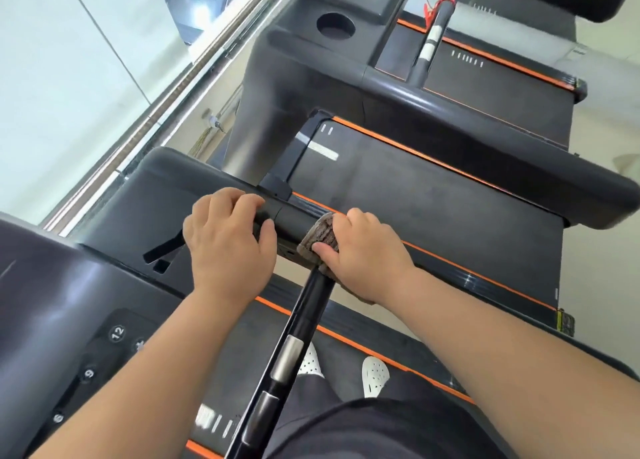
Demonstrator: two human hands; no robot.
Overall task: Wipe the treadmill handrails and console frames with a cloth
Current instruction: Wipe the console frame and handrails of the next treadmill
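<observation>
- As the view drops over the machine, the right hand (363, 256) is clamped on a brown-grey ribbed cloth (320, 234), fingers curled over the top, thumb pinning the near edge.
- That cloth is wrapped over the black tubular handrail (294, 220), right where a black centre bar with silver sensor pads (310, 302) meets it. Most of the cloth sits under the palm, with only its left end poking out past the thumb and a scrap showing beneath the wrist.
- Over to the left hand (228, 247), on the same handrail, near the cloth but not touching it. Its fingers hook over the far side and the thumb comes round the near side, a full grip on bare rail.
- Between the two hands, a short glossy stretch of handrail shows.
- Down at lower left sits the dark console panel (114, 337), with round white-numbered buttons reading 12, 9 and 6.
- Below the arms are two white perforated shoes (375, 375) on the grey running belt (252, 334), which is edged with an orange stripe.
- Ahead, more black treadmills stand side by side, one with a round cup holder (335, 25) in its console and a red cord (437, 6) on its centre bar.
- Off to the left, a glass wall with a steel rail (166, 101) runs alongside.
</observation>
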